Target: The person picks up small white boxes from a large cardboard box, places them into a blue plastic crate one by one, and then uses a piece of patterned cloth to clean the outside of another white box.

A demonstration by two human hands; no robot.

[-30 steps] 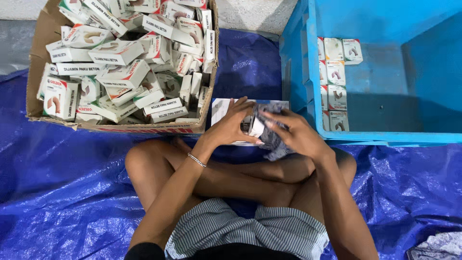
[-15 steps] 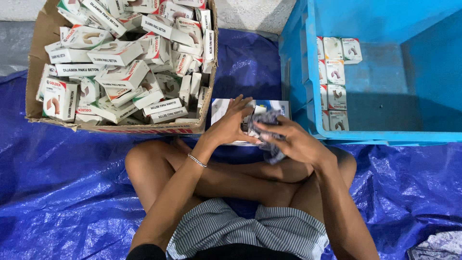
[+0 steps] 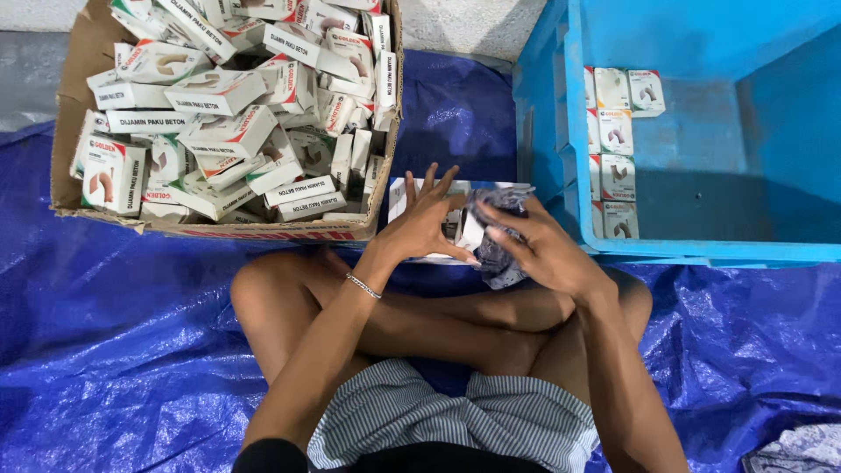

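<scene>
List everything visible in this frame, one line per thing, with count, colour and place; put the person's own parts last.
cardboard box: one, brown, upper left on the tarp.
small cartons: many, white with red and green print, piled loose in the cardboard box.
plastic crate: one, blue, upper right.
stacked cartons: about eight, white, in rows against the crate's left inner wall.
tarp: one, blue, covering the floor.
flat white piece: one, under the hands; its kind is unclear.
patterned cloth: one, grey, at the right hand.
crumpled fabric: one, pale, bottom right corner.
bracelet: one, silver, left wrist.
striped shorts: grey and white.
left hand: fingers spread, on a small item.
right hand: gripping the cloth.
</scene>
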